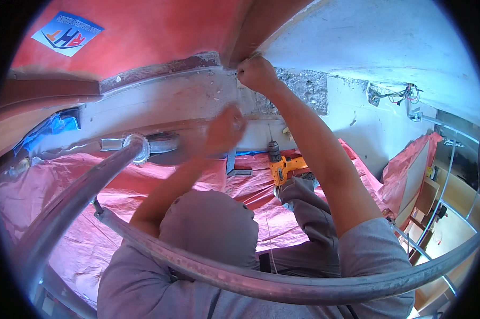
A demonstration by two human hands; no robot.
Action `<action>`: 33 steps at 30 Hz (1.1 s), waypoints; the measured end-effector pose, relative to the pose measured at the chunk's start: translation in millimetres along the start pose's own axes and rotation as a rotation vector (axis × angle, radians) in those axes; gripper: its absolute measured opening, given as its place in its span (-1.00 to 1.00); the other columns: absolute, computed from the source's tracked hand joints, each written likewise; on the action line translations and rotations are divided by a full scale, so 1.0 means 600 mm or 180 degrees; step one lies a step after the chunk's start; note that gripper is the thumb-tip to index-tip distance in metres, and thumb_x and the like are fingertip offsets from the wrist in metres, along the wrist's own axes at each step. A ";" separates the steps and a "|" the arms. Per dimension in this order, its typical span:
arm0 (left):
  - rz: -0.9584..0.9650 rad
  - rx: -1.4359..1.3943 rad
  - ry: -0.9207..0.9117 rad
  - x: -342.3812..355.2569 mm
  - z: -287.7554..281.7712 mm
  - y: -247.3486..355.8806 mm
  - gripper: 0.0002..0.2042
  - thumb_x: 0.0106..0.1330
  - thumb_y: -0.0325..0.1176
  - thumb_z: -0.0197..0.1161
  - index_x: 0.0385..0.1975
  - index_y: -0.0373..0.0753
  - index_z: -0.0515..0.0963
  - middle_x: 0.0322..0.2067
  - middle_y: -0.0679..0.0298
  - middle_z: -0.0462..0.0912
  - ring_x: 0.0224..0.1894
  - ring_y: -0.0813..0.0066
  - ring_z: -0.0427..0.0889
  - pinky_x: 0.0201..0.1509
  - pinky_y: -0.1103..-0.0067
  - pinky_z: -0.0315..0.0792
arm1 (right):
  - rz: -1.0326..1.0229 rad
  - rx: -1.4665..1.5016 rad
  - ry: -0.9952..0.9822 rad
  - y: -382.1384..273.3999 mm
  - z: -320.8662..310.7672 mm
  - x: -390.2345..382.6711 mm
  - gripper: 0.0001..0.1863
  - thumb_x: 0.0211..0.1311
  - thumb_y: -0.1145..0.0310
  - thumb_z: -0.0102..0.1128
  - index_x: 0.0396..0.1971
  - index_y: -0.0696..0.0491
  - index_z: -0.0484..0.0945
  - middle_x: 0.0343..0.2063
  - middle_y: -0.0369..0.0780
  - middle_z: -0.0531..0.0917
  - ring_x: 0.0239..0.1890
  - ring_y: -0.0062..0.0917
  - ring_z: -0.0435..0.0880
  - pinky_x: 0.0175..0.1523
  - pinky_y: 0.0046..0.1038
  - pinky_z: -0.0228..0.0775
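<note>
My right hand (pixel 258 74) is raised in a fist against the wall corner, under a brown beam (pixel 253 29). Whatever those fingers grip is hidden. My left hand (pixel 226 128) hovers lower and to the left, in front of the pale wall band (pixel 160 93); motion smears its fingers. A patch of rough bare masonry (pixel 301 90) lies just right of my right hand. Beneath the hands, beside my shoe (pixel 288 206), is a yellow and black cordless drill (pixel 286 169), its thin bit pointing toward the wall. A dark, flat angled piece (pixel 241 171) lies left of the drill.
Metal scaffold tubes (pixel 75 194) cross close by at left, and a curved rail (pixel 304 287) passes in front of my chest. Pink sheeting (pixel 75 228) covers the area below. Loose wires (pixel 407 95) hang from the wall at right. A rounded grey cloth shape (pixel 208 226) sits between my arms.
</note>
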State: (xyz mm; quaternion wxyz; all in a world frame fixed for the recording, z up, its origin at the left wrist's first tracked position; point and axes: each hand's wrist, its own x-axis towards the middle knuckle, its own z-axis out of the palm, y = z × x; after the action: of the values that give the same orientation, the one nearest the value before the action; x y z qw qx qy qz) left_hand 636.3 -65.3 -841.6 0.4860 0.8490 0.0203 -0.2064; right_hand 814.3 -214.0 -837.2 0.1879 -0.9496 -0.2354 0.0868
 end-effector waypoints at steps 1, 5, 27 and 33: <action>0.0540 0.0189 0.0183 -0.033 0.072 -0.020 -0.60 0.34 -0.11 0.45 0.09 -0.14 0.65 0.00 0.18 0.75 0.06 0.08 0.73 0.15 0.20 0.59 | -0.0122 0.0036 0.0063 -0.005 0.001 0.006 -0.82 0.07 0.31 0.28 -0.44 0.03 0.81 -0.41 -0.04 0.78 -0.29 -0.03 0.77 -0.12 -0.10 0.65; 0.2107 0.0368 -0.0955 -0.077 0.221 0.069 -0.53 0.29 -0.16 0.40 0.17 -0.21 0.61 0.09 0.05 0.68 0.18 0.11 0.65 0.19 0.18 0.53 | -0.0427 0.0258 0.0260 0.009 -0.008 0.000 -0.84 0.05 0.32 0.31 -0.45 0.04 0.79 -0.43 -0.06 0.77 -0.30 -0.05 0.76 -0.14 -0.13 0.62; 0.1639 0.0175 -0.0561 -0.092 0.249 0.041 -0.32 0.20 -0.23 0.48 0.35 -0.27 0.44 0.05 0.00 0.65 0.18 -0.07 0.61 0.29 0.13 0.39 | -0.0567 0.0311 0.0064 0.018 0.004 0.012 -0.85 0.05 0.29 0.33 -0.45 0.00 0.80 -0.39 -0.07 0.78 -0.27 -0.06 0.77 -0.10 -0.11 0.64; 0.1746 -0.0264 0.0338 -0.099 0.074 -0.067 -0.44 -0.01 -0.41 0.58 0.09 -0.19 0.62 0.00 0.02 0.68 0.13 -0.12 0.61 0.30 0.11 0.42 | -0.0378 0.0403 -0.0168 0.011 0.000 0.016 -0.83 0.11 0.34 0.33 -0.34 0.05 0.81 -0.39 -0.03 0.77 -0.30 -0.07 0.78 -0.13 -0.18 0.63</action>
State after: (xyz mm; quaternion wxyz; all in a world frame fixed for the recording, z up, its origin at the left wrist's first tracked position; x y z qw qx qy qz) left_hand 558.3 -71.3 -871.9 0.5562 0.8118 -0.1763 -0.0214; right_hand 825.3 -215.2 -840.6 0.2462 -0.9175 -0.2902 0.1152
